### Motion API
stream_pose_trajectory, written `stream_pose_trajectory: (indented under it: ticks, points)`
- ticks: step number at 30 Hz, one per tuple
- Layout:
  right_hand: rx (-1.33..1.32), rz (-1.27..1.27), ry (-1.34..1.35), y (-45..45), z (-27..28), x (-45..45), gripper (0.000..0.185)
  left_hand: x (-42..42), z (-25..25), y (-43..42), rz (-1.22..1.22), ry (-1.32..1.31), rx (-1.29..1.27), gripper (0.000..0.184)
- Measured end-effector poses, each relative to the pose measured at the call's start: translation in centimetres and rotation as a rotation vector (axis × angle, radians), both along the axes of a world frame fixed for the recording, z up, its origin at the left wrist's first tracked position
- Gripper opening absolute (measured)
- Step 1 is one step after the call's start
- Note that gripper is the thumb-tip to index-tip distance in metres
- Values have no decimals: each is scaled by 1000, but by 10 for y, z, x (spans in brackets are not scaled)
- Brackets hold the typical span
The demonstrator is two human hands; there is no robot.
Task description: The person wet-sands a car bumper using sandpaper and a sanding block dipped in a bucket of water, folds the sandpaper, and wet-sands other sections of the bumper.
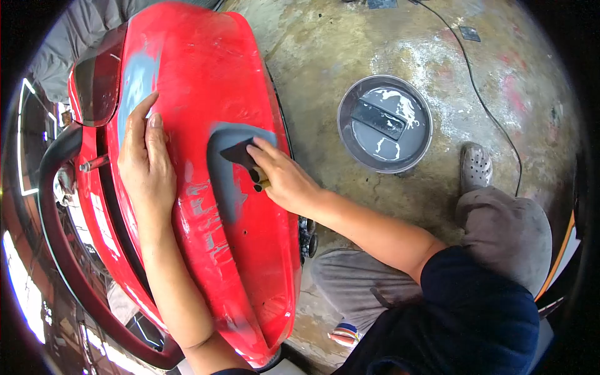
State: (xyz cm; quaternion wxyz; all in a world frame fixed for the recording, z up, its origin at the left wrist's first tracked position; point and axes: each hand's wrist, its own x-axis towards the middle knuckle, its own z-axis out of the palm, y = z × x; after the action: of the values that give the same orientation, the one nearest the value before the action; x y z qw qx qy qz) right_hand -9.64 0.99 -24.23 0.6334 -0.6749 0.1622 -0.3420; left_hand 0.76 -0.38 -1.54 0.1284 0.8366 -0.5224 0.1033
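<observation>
A red car body panel point(206, 75) fills the left and middle, with a grey patch point(139, 78) near the tail light and a dark grey patch point(215, 169) around a recess. My left hand point(147, 150) lies on the red panel with its fingers apart, partly over the first grey patch, holding nothing. In my right hand point(281, 178) is a piece of dark sandpaper point(237, 153), pressed against the recess's grey area. Something yellowish with dark round ends point(259, 181) shows under the right fingers.
A round basin point(430, 125) of greyish water stands on the stained floor point(300, 56), with a dark block point(378, 119) in it. A black cable point(478, 94) runs along the right. My shoe point(476, 165) and bent knees are near.
</observation>
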Motion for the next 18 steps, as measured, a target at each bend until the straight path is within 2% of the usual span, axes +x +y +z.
stream_pose_trajectory:
  ticks: [3, 6, 7, 8, 10, 13, 18]
  points:
    - [221, -42, -38, 8, 19, 2, 52, -1, 2, 1, 8, -21, 15, 27]
    - [261, -18, -42, 25, 43, 7, 56, 0, -1, 1, -3, -6, -3, 27]
    - [48, -76, -44, 33, 42, 12, 66, 1, -1, 1, -11, 10, -11, 27]
    - [2, -4, -9, 37, 42, 10, 75, 1, -1, 1, -1, 17, -11, 27]
    - [30, -18, -14, 48, 37, 12, 83, 0, -2, 1, 20, 32, -11, 27]
    - [135, -88, -81, 58, 30, 19, 85, 1, -4, 1, 15, 33, 9, 30]
    - [150, -43, -35, 60, 33, 21, 90, 2, -4, 3, 2, 17, -15, 28]
